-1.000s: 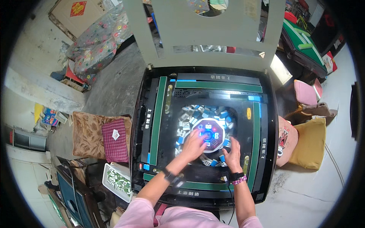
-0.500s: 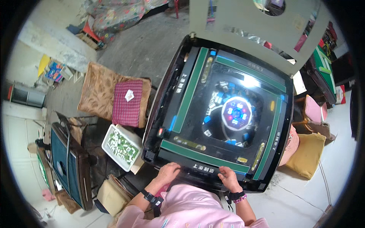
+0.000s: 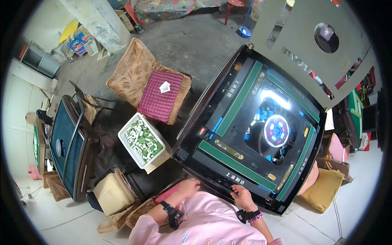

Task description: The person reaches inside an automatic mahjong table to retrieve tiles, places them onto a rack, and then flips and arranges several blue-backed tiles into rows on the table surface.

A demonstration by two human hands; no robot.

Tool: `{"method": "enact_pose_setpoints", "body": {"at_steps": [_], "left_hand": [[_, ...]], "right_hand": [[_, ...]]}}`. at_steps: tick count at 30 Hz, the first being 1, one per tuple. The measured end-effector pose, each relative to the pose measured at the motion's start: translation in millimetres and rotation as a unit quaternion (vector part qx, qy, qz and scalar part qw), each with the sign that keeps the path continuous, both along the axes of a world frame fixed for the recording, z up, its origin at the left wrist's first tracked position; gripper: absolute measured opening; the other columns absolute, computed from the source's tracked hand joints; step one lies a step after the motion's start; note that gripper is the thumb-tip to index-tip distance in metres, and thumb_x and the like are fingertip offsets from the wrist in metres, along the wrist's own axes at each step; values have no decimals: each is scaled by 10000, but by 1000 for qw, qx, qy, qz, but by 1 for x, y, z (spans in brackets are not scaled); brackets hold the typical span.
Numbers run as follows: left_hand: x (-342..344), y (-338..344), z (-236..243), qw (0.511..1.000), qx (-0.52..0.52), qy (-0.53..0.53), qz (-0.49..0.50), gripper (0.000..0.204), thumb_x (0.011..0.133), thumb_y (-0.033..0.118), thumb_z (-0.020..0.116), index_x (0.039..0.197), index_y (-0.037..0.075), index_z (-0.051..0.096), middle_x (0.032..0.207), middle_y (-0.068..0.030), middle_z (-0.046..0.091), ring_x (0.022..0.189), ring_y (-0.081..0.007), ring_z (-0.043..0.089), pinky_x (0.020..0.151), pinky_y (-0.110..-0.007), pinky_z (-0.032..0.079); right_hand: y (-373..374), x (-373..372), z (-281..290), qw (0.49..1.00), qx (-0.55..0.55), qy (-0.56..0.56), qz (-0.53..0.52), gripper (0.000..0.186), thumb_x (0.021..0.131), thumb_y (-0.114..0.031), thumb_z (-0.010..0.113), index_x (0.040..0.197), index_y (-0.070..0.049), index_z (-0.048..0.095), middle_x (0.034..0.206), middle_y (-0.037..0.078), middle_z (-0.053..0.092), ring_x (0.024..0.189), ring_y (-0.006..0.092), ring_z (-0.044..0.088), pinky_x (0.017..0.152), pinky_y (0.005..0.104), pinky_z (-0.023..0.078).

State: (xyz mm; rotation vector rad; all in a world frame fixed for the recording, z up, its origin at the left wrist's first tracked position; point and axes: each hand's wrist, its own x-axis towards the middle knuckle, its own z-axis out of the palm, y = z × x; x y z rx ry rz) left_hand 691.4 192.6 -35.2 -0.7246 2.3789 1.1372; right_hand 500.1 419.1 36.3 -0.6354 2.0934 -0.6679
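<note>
An automatic mahjong table (image 3: 212,185) with a black frame and green strips stands in front of me, its grey-beige panel (image 3: 302,45) raised at the far side. Under the dark top, blue-and-white mahjong tiles (image 3: 261,114) lie around a round lit dial (image 3: 277,130). My left hand (image 3: 188,188) is by the near left edge of the table, fingers loosely extended, holding nothing visible. By the near edge, further right, my right hand (image 3: 243,197) has its fingers bent and apart, with nothing seen in them. Whether either hand touches the frame, I cannot tell.
Left of the table stands a white tub (image 3: 122,134) of green-and-white tiles. Behind it, a chair (image 3: 132,61) bears a checked cloth (image 3: 157,102) and white cards (image 3: 164,87). A folded table (image 3: 67,151) and cream cushion (image 3: 113,194) are further left; a yellow cushion (image 3: 324,190) is at right.
My view has turned left, so the table and tub sit further right in the picture. Both hands stay by the table's near edge; the right hand's fingers look slightly more bent.
</note>
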Motion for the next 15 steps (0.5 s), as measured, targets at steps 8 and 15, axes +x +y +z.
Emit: {"method": "enact_pose_setpoints", "body": {"at_steps": [8, 15], "left_hand": [[52, -4, 10, 997, -17, -46, 56, 293, 841, 249, 601, 1076, 96, 683, 1077, -138, 655, 996, -327, 625, 880, -405, 503], [59, -13, 17, 999, -9, -31, 40, 300, 833, 256, 623, 1074, 87, 683, 1058, -139, 657, 978, -309, 636, 868, -386, 510]], "right_hand": [[7, -3, -5, 996, 4, 48, 72, 339, 794, -117, 705, 1119, -49, 638, 1037, 146, 659, 964, 311, 645, 831, 389, 512], [30, 21, -15, 999, 23, 10, 35, 366, 788, -138, 704, 1138, -56, 637, 1033, 141, 668, 948, 286, 659, 831, 368, 525]]}}
